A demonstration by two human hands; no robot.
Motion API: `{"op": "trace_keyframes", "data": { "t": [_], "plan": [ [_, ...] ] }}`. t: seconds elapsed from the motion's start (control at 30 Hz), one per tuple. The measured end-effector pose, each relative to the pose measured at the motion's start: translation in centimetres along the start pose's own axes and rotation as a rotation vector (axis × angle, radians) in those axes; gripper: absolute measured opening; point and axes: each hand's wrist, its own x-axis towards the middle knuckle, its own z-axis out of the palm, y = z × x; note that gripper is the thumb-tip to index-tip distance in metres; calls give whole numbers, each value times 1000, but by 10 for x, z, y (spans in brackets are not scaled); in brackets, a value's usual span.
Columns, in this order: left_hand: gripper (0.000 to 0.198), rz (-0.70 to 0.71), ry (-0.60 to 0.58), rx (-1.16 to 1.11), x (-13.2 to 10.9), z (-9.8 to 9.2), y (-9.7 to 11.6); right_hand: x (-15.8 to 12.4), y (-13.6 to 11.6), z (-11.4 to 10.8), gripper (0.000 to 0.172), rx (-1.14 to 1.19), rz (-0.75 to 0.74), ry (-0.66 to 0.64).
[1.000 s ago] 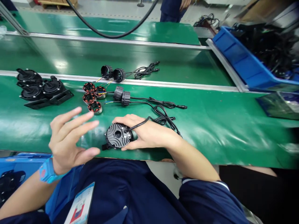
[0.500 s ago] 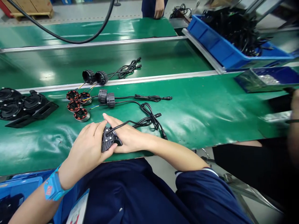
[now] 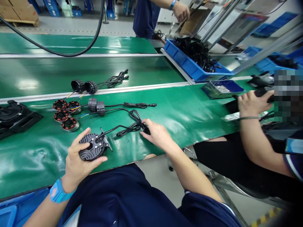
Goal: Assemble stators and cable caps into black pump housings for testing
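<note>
My left hand [image 3: 79, 160] grips a round black ribbed pump unit [image 3: 92, 147] just above the near edge of the green belt [image 3: 201, 116]. A black cable [image 3: 118, 128] runs from the unit to the right. My right hand [image 3: 158, 134] is closed on the bundled end of that cable, resting on the belt. Behind them lie several copper-wound stators [image 3: 64, 114] wired to black caps [image 3: 96, 105] with cables.
Black pump housings [image 3: 14, 115] sit at the left. A blue bin [image 3: 194, 61] of black cables and a small tray [image 3: 222, 88] stand at the back right. A co-worker's hand [image 3: 252, 102] works on the right; another person stands beyond the far belt.
The left hand took over the pump unit and lifted it leftward. The right hand let go of the unit and slid right along the cable to its bundle. The view swung right.
</note>
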Motion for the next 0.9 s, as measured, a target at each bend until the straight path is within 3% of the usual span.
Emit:
{"op": "trace_keyframes", "data": {
  "t": [0.03,0.1,0.17,0.23,0.3,0.37,0.4,0.47,0.53,0.57,0.6,0.67,0.73,0.9],
  "plan": [
    [67,19,-9,-9,-6,1,-4,3,10,-2,29,-26,13,-17],
    [72,46,3,48,-17,3,-10,9,25,-13,20,-95,28,109],
    [73,60,40,123,-24,3,-14,15,33,-29,21,-167,23,348],
    [69,61,21,115,-24,2,-16,20,31,-41,34,-87,-44,465],
    [62,54,-64,37,-17,3,-16,22,18,-42,49,152,-204,351],
    [57,60,-123,-35,-8,9,-15,21,-1,-32,71,377,-428,143],
    [56,69,-130,-55,-3,14,-15,20,-10,-24,84,452,-521,102],
    [57,87,-114,-70,5,28,-13,14,-26,-6,96,554,-604,215],
    [59,93,-96,-78,11,46,-10,5,-33,11,83,665,-521,344],
    [60,94,-95,-87,14,56,-8,0,-34,18,78,747,-446,315],
    [61,96,-95,-95,16,66,-5,-6,-34,24,78,845,-366,213],
    [62,114,-118,-121,23,85,2,-15,-31,32,97,1054,-228,-43],
    [62,154,-164,-151,31,103,11,-21,-28,35,108,1202,-128,-122],
    [70,232,-276,-184,50,133,36,-26,-14,27,89,1391,172,93]
  ]
}}
